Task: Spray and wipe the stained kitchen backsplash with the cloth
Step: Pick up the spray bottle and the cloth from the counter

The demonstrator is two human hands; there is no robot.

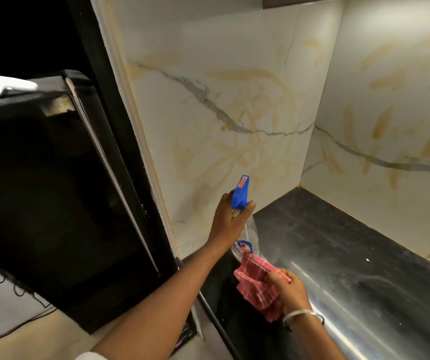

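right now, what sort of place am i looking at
Most likely a home kitchen corner: a dark polished countertop meets a marble-look backsplash smeared with yellowish stains, and a black appliance, perhaps a fridge, stands at the left.

- 1 spray bottle (240, 193)
- 1 cloth (256, 287)
- 2 hands: left hand (230, 219), right hand (289, 289)
- 1 bracelet (301, 313)
- 2 stained backsplash panels: side panel (208, 113), back panel (390, 113), meeting at worktop's far corner
- 1 worktop (351, 255)
- 1 black appliance (52, 190)
- 1 white object (3, 85) on its top edge
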